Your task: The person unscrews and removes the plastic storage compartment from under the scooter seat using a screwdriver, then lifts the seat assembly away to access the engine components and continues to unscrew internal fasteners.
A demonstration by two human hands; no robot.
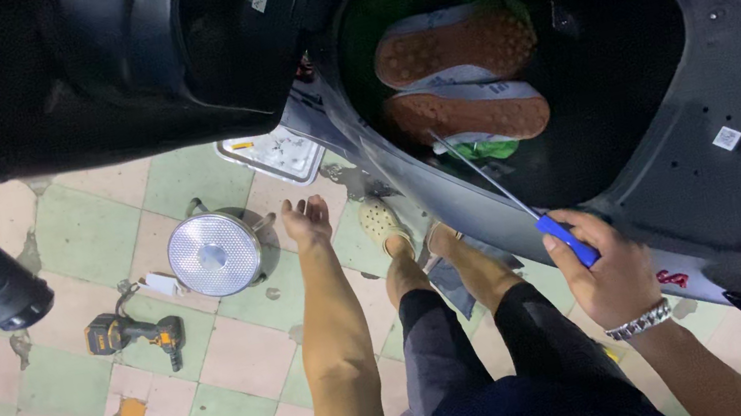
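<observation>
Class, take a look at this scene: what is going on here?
A person stands beside a dark scooter with its under-seat compartment open. The right hand grips a blue-handled screwdriver, shaft pointing into the compartment, where a pair of orange-soled shoes lies. The left hand hangs open and empty above the tiled floor, near a round lamp and a cordless drill.

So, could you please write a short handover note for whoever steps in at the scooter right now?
Right hand: gripping the blue-handled screwdriver, shaft angled up into the scooter's open under-seat compartment; the tip is near the two orange-soled shoes lying inside.
Left hand: empty, open, hanging down over the tiled floor.
Nearby on the floor: a round lamp, a metal tray with small parts, and a cordless driver.
Done: seat is lifted, compartment exposed.
Left: which fastener the screwdriver is on cannot be seen; the shoes are in the compartment.
</observation>
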